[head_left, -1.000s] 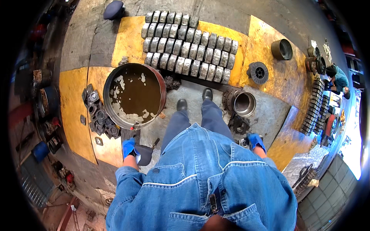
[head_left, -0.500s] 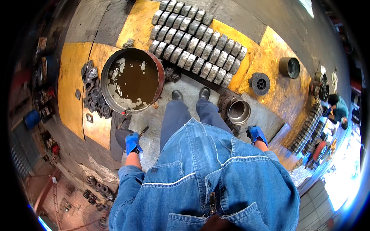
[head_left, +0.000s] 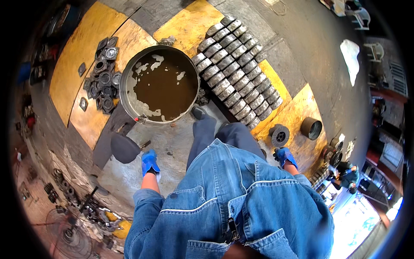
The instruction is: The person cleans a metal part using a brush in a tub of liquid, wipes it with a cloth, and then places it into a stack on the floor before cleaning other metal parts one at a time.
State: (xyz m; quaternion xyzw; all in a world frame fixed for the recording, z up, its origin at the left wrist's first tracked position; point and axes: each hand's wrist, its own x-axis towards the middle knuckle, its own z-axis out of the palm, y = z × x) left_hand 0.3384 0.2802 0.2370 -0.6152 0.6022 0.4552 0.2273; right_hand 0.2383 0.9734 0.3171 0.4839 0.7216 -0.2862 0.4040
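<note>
Grip: blue gloves are worn on the left hand [head_left: 150, 162] and the right hand [head_left: 285, 157], both held low at either side of the denim jacket [head_left: 276, 211]; whether the fingers are apart, together or clamped on anything cannot be told.
Floor: grey concrete [head_left: 120, 181] is partly covered by yellow sheets [head_left: 86, 39].
Metal rows: stubby grey metal pieces [head_left: 235, 69] are packed side by side in slanting rows ahead of the boots.
Tub: brown liquid [head_left: 161, 88] with pale patches is held in the round tub [head_left: 123, 88], left of the rows.
Heap: dark flanged parts [head_left: 105, 77] are piled left of the tub, mostly on a yellow sheet.
Pad: a dark rounded pad [head_left: 124, 148] is set just left of the left hand, on the concrete.
Right side: a black spool [head_left: 280, 135] is placed near the right hand, just ahead of it; an open cylinder [head_left: 311, 128] is laid farther right.
Rod: a short dark rod [head_left: 146, 144] is seen just beyond the left fingertips; contact cannot be made out.
</note>
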